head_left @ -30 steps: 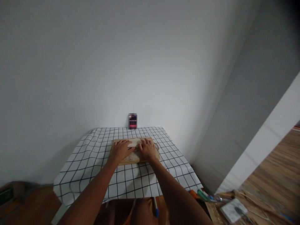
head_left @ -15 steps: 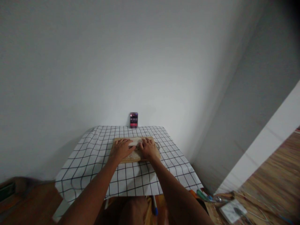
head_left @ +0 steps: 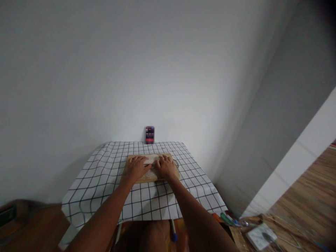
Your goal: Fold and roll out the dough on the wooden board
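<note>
Wood: in the head view I see a wooden board (head_left: pixel 151 174) lying flat on the checked cloth (head_left: pixel 105 182) that covers the small table.
Dough: a pale roll of dough (head_left: pixel 151 159) lies across the far part of the board, under my fingers.
Left hand: my left hand (head_left: pixel 136 167) is spread flat, palm down, fingers resting on the left end of the dough. It grips nothing.
Right hand: my right hand (head_left: pixel 165 166) is flat too, pressing the right end of the dough, just beside the left hand.
Metal bit: a small shiny thing (head_left: pixel 175 163) peeks out by the right edge of the board. I cannot tell what it is.
Dark box: a little dark box (head_left: pixel 149 135) stands upright at the far edge of the table, against the white wall. It is blurred.
Floor stuff: pens and small tools (head_left: pixel 228 218) lie on the brown floor to my right, well apart from the board.
Change: since half a second ago my hands and the dough have hardly moved. Since one second ago the table sits a bit higher in my view.
</note>
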The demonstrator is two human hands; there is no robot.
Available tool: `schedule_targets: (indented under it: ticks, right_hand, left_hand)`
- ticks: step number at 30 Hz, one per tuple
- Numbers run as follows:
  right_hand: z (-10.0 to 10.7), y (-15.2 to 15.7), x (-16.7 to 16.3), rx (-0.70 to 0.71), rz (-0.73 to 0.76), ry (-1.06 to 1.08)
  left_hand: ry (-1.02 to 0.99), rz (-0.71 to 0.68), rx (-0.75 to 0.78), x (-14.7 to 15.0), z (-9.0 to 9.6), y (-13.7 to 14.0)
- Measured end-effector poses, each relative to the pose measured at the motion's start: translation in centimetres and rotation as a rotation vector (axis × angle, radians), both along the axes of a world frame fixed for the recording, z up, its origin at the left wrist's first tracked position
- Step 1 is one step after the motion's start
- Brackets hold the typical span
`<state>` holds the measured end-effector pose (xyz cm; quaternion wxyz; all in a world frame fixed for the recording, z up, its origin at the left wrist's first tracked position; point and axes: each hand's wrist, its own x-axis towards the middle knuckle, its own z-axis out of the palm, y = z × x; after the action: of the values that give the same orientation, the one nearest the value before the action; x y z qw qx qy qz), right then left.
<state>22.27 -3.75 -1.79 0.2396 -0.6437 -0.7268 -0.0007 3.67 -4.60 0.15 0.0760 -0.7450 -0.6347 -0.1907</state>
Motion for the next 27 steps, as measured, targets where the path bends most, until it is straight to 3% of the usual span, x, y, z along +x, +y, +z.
schedule_targets:
  ticks: [8,15,19,23,27]
  right_hand:
    - [0.2,-0.1,0.0,-0.003,0.000,0.004]
    - [0.1,0.1,0.4,0.042,0.018,0.056]
    - [0.0,-0.2,0.4,0.097,-0.082,0.044]
    - [0.0,-0.8,0.1,0.071,-0.175,0.012]
    - [0.3,-2.2,-0.3,0.026,-0.150,-0.012]
  left_hand:
    - [0.029,-0.048,-0.092,-0.8,0.4,0.5]
    - [0.031,-0.062,-0.126,-1.8,-0.2,3.0]
    - [0.122,-0.003,-0.062,-1.0,0.0,3.5]
    - [0.150,0.056,-0.099,0.0,0.6,3.5]
    - [0.131,0.034,-0.118,0.5,1.0,3.8]
